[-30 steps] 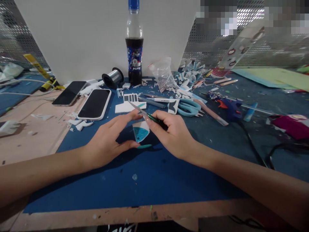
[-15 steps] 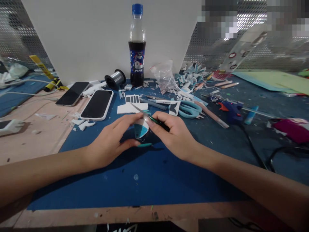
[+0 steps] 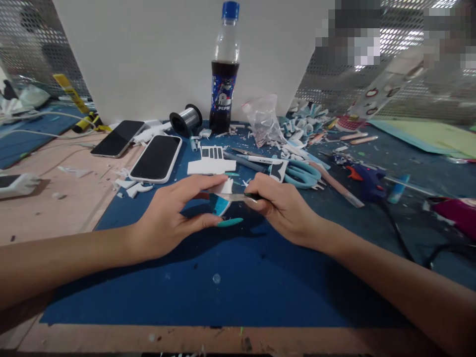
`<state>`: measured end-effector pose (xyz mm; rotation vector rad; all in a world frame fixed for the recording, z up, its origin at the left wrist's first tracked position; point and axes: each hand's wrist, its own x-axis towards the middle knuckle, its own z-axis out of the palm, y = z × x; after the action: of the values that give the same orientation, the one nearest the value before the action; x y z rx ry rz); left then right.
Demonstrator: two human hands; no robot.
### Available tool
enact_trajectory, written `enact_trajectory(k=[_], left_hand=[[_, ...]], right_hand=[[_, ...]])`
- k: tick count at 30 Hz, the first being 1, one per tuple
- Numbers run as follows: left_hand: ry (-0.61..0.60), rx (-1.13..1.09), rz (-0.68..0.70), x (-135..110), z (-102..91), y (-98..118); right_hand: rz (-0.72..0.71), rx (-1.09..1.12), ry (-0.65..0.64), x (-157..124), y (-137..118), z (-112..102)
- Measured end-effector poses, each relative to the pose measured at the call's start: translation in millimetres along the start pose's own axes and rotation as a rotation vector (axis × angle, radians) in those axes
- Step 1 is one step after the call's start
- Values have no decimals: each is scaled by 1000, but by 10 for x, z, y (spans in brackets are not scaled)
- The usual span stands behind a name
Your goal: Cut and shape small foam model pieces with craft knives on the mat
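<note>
Between its thumb and fingers, my left hand [image 3: 182,210] pinches a small white and blue foam-like piece [image 3: 220,203]. My right hand [image 3: 284,208] is closed around the dark handle of a craft knife [image 3: 236,197]. The blade points left and lies across the white part of the piece; how deep it sits I cannot tell. Just beyond my hands, a white cut-out piece [image 3: 211,166] and a white strip with dark slots [image 3: 212,152] lie on the blue mat [image 3: 208,297].
Behind the hands lie blue-handled scissors [image 3: 301,173], a clear bag [image 3: 262,119] and foam scraps [image 3: 307,119]. A Pepsi bottle [image 3: 224,74] stands near a wire spool [image 3: 186,119]. Two phones [image 3: 156,158] are at left. A glue gun [image 3: 368,179] with its cable is at right.
The knife blade has swung from pointing up and away to lying level across the piece. My right hand has shifted slightly right, and the piece has turned. The whole view has shifted a little.
</note>
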<state>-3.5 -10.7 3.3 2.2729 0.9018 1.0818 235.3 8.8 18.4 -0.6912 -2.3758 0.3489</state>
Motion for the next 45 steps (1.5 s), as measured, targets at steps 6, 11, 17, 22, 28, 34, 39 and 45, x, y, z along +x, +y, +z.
enact_trajectory(k=[6,11,17,22,28,34,39,45], left_hand=[[71,-61,-16,-22,-14,9],[61,-59,-25,-8,-24,35],[23,-67,58,1,-26,15],[23,-159,101,13,-5,-4],[53,-246,113,5,-3,-35],[76,-314,102,7,0,-29],[109,-339,136,9,23,-51],[105,-330,158,7,30,-65]], right_hand=[[-3,-33,-81,-32,82,33],[-18,-26,-76,-34,88,29],[-30,-49,-80,-25,77,34],[-47,-29,-116,-21,66,47],[-71,-23,-127,-9,34,51],[-46,-53,-107,-8,43,38],[-63,-15,-109,5,36,54],[-75,-10,-99,1,28,68]])
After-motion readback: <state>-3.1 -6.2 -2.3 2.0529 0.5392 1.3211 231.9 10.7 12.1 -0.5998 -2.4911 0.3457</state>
